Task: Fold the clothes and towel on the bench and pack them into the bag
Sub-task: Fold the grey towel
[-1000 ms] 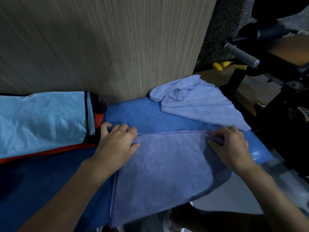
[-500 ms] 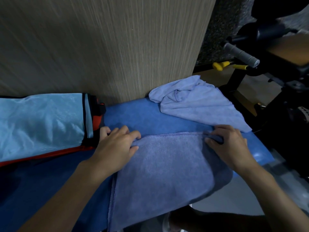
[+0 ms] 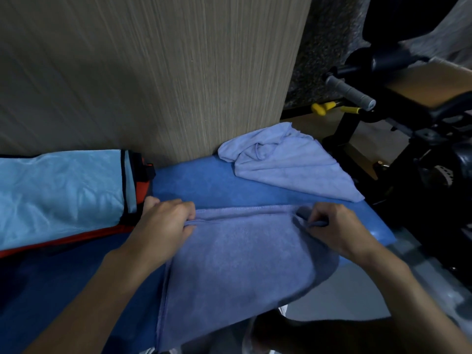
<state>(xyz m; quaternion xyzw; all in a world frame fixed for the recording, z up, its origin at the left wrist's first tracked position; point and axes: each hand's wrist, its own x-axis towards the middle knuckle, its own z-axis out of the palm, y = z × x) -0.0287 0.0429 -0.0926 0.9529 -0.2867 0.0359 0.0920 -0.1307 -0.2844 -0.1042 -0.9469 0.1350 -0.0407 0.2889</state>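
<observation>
Nearest the camera, a lavender-blue towel [image 3: 237, 256] of soft, napped terry lies flat on the bench [image 3: 204, 185], its near part drooping over the front edge in a rounded flap. A stitched hem runs straight along its left side and across the far edge.

The two hands are at the far corners, well apart. The left hand [image 3: 163, 226] has its fingers curled over the far-left corner and grips a fold of the cloth. The right hand [image 3: 334, 228] pinches a small raised tuck of the towel at the far-right corner between thumb and fingers.

The bench top is a matte, deep blue padded surface that narrows to a rounded corner on the right.

Just left of the left hand lies the bag [image 3: 58, 192], a long shape of pale blue, slightly crinkled, shiny fabric with black piping and orange trim.

Beyond the towel, at the far right of the bench, is a crumpled cloth [image 3: 288, 162] of lighter lavender, bunched at one end and spread into a loose triangle.

Behind stands a beige panel [image 3: 153, 72] with fine vertical grain. To the right is a black metal frame [image 3: 357, 123] with a grey ribbed grip [image 3: 350, 90] and a yellow knob [image 3: 323, 108].
</observation>
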